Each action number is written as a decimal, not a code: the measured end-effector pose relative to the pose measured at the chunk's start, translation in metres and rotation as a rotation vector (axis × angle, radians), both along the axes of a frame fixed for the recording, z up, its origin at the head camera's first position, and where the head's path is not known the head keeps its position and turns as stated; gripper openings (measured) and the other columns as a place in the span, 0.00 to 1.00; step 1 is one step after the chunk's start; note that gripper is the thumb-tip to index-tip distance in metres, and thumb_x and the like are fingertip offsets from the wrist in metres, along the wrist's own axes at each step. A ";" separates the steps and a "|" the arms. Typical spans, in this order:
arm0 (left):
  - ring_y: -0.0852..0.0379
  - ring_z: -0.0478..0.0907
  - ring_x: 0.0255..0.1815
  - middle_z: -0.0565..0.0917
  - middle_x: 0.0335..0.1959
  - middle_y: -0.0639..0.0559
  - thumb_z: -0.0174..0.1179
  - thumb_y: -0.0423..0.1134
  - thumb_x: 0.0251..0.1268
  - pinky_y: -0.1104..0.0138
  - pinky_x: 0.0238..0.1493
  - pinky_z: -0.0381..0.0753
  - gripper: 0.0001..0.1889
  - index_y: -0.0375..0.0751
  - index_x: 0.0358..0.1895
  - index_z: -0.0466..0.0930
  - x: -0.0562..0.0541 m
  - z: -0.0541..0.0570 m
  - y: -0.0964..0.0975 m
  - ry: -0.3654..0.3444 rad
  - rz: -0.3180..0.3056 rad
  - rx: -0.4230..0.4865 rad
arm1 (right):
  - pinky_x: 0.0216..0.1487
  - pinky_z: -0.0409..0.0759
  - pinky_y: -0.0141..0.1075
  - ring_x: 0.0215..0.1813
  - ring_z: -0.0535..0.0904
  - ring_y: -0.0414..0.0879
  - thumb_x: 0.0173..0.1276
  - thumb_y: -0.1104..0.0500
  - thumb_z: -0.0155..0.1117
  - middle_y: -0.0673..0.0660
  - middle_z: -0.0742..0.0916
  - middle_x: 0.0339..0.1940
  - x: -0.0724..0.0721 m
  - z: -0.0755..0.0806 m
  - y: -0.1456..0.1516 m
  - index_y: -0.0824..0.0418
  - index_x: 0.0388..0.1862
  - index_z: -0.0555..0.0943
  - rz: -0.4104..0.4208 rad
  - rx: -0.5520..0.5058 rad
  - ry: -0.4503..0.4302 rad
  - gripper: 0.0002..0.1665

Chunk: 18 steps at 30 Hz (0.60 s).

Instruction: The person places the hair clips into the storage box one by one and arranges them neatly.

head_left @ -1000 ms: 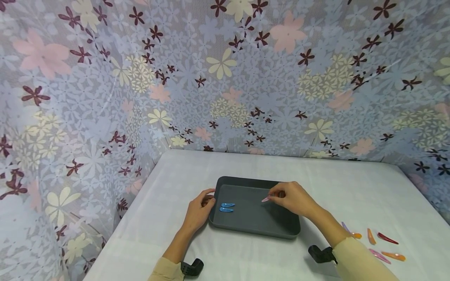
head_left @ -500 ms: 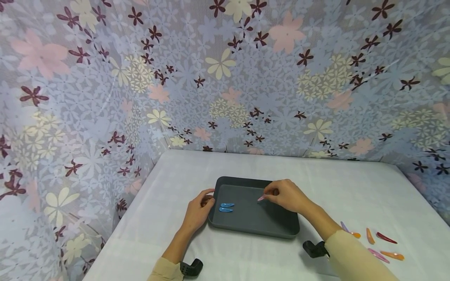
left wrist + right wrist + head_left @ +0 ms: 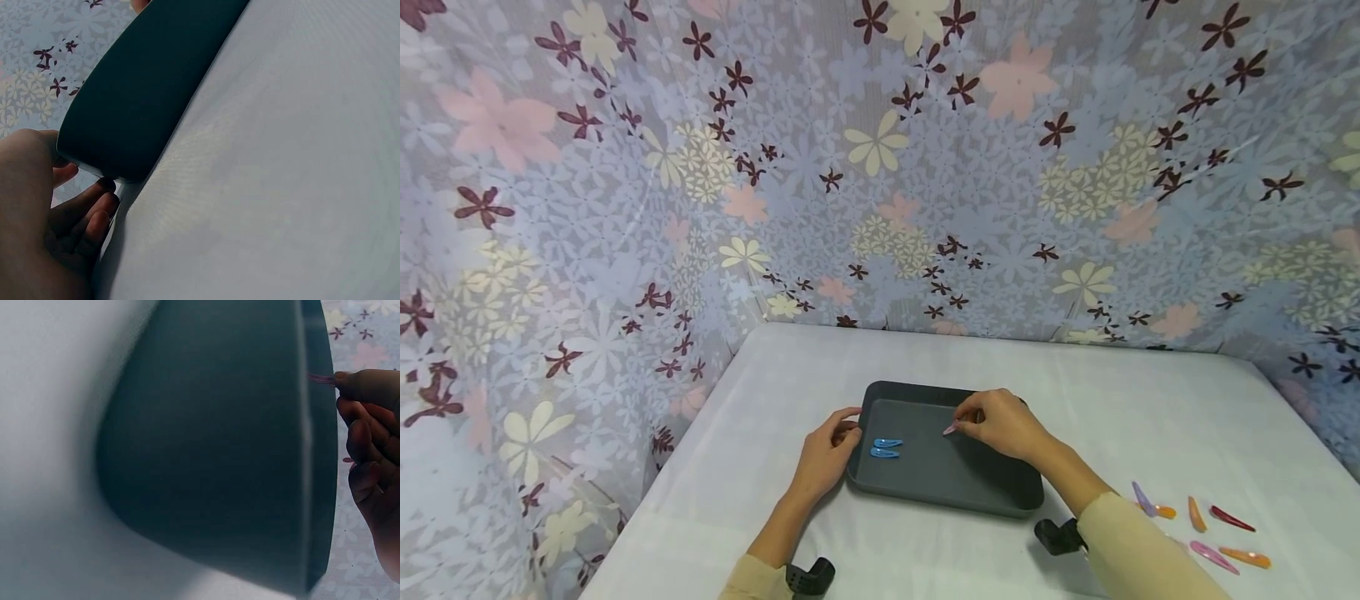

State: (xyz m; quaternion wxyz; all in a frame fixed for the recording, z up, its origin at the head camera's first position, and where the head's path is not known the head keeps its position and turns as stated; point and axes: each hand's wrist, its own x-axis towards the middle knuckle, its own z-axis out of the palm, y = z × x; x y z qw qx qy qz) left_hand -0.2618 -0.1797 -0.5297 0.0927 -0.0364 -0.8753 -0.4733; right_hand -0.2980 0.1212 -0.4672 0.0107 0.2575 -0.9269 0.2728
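In the head view, a dark grey tray lies on the white tabletop, its left part bearing two blue hair clips side by side. My right hand is over the middle of the tray and pinches a pink hair clip between thumb and fingertips. The right wrist view shows the same pink clip sticking out from the fingertips. My left hand rests beside the tray's left wall, fingers loosely bent. In the left wrist view, its fingertips touch the outside of the tray's end.
Right of the tray lie loose hair clips: purple, red, pink and several orange ones, such as the orange clip. My right sleeve is close to them. A flowered curtain borders the table's back and left.
My right hand has moved a little to the left over the tray with the pink hair clip. My left hand and the two blue clips have stayed in place.
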 end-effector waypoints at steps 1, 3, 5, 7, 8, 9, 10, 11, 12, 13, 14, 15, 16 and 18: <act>0.61 0.78 0.42 0.84 0.48 0.56 0.54 0.47 0.66 0.65 0.46 0.75 0.18 0.61 0.60 0.74 0.000 0.000 0.001 -0.001 -0.002 0.003 | 0.27 0.71 0.30 0.26 0.74 0.34 0.61 0.54 0.67 0.42 0.84 0.26 0.000 -0.001 0.000 0.55 0.40 0.86 0.001 0.006 0.000 0.10; 0.62 0.78 0.42 0.85 0.48 0.57 0.54 0.47 0.66 0.65 0.46 0.75 0.18 0.61 0.59 0.74 -0.001 0.000 0.001 -0.002 -0.001 0.000 | 0.28 0.71 0.30 0.26 0.74 0.34 0.61 0.53 0.67 0.42 0.84 0.27 -0.001 -0.003 -0.001 0.54 0.40 0.86 -0.001 0.024 -0.002 0.10; 0.62 0.78 0.42 0.85 0.48 0.57 0.54 0.47 0.66 0.65 0.46 0.75 0.18 0.62 0.59 0.74 -0.001 0.000 0.001 -0.007 -0.001 -0.003 | 0.29 0.72 0.31 0.26 0.74 0.34 0.60 0.53 0.67 0.42 0.84 0.27 -0.001 -0.004 -0.003 0.52 0.38 0.86 -0.008 0.047 -0.002 0.09; 0.62 0.78 0.42 0.85 0.48 0.57 0.54 0.47 0.66 0.65 0.47 0.75 0.18 0.62 0.59 0.74 -0.001 0.001 0.001 -0.011 -0.004 -0.001 | 0.29 0.72 0.32 0.27 0.74 0.34 0.59 0.52 0.68 0.41 0.84 0.27 -0.002 -0.004 -0.006 0.51 0.37 0.86 -0.018 0.071 0.001 0.08; 0.62 0.78 0.42 0.85 0.48 0.57 0.54 0.47 0.66 0.65 0.47 0.75 0.18 0.62 0.59 0.74 -0.001 0.001 0.001 -0.015 -0.004 -0.001 | 0.29 0.72 0.32 0.27 0.74 0.34 0.59 0.52 0.68 0.41 0.83 0.26 -0.002 -0.004 -0.007 0.50 0.37 0.86 -0.024 0.084 0.000 0.07; 0.62 0.78 0.42 0.85 0.48 0.57 0.54 0.48 0.66 0.65 0.47 0.75 0.18 0.63 0.59 0.74 -0.001 0.002 0.001 -0.017 -0.004 0.000 | 0.29 0.72 0.32 0.27 0.74 0.34 0.59 0.52 0.68 0.41 0.83 0.26 -0.002 -0.005 -0.008 0.50 0.36 0.86 -0.027 0.096 -0.001 0.07; 0.62 0.78 0.42 0.85 0.48 0.57 0.54 0.47 0.66 0.64 0.47 0.75 0.18 0.62 0.59 0.74 -0.001 0.002 0.001 -0.018 -0.004 0.001 | 0.30 0.72 0.32 0.27 0.74 0.34 0.58 0.52 0.69 0.41 0.83 0.26 -0.002 -0.005 -0.009 0.49 0.36 0.86 -0.030 0.109 -0.001 0.07; 0.62 0.78 0.42 0.85 0.48 0.57 0.54 0.47 0.66 0.64 0.47 0.75 0.18 0.63 0.59 0.74 -0.001 0.003 0.001 -0.020 -0.003 0.002 | 0.29 0.72 0.33 0.27 0.74 0.34 0.58 0.51 0.69 0.40 0.83 0.26 -0.003 -0.005 -0.010 0.49 0.36 0.86 -0.031 0.119 -0.003 0.07; 0.61 0.78 0.41 0.85 0.48 0.57 0.54 0.47 0.66 0.64 0.47 0.75 0.18 0.63 0.59 0.74 -0.002 0.003 0.001 -0.020 -0.001 0.002 | 0.29 0.72 0.33 0.27 0.74 0.33 0.58 0.51 0.69 0.40 0.83 0.26 -0.003 -0.005 -0.012 0.49 0.36 0.86 -0.033 0.132 -0.005 0.07; 0.61 0.78 0.41 0.85 0.48 0.56 0.54 0.47 0.66 0.64 0.47 0.74 0.18 0.63 0.59 0.74 -0.002 0.003 0.001 -0.021 0.001 0.001 | 0.30 0.72 0.33 0.27 0.74 0.33 0.58 0.51 0.69 0.40 0.83 0.26 -0.003 -0.005 -0.013 0.49 0.36 0.86 -0.034 0.143 -0.009 0.07; 0.61 0.77 0.41 0.85 0.48 0.56 0.54 0.47 0.66 0.64 0.47 0.74 0.18 0.63 0.59 0.74 -0.002 0.003 0.001 -0.022 0.002 0.000 | 0.30 0.72 0.33 0.27 0.74 0.33 0.58 0.51 0.69 0.40 0.83 0.26 -0.003 -0.005 -0.014 0.49 0.36 0.86 -0.033 0.151 -0.013 0.07; 0.61 0.77 0.41 0.85 0.47 0.57 0.54 0.47 0.66 0.64 0.47 0.74 0.18 0.63 0.59 0.74 -0.002 0.003 0.001 -0.024 0.003 -0.002 | 0.30 0.72 0.33 0.27 0.74 0.33 0.58 0.51 0.69 0.40 0.83 0.26 -0.003 -0.004 -0.015 0.49 0.36 0.86 -0.033 0.159 -0.016 0.07; 0.61 0.77 0.41 0.85 0.47 0.57 0.54 0.47 0.66 0.64 0.47 0.74 0.18 0.63 0.59 0.74 -0.001 0.004 0.001 -0.024 0.004 -0.003 | 0.30 0.72 0.33 0.27 0.74 0.33 0.58 0.51 0.69 0.40 0.83 0.26 -0.004 -0.004 -0.016 0.49 0.36 0.86 -0.032 0.164 -0.019 0.07; 0.61 0.77 0.41 0.85 0.47 0.57 0.54 0.47 0.66 0.64 0.47 0.74 0.17 0.64 0.58 0.74 -0.001 0.004 0.001 -0.025 0.007 -0.003 | 0.31 0.73 0.33 0.27 0.75 0.34 0.58 0.51 0.69 0.40 0.84 0.27 -0.004 -0.003 -0.019 0.49 0.35 0.87 -0.027 0.170 -0.030 0.07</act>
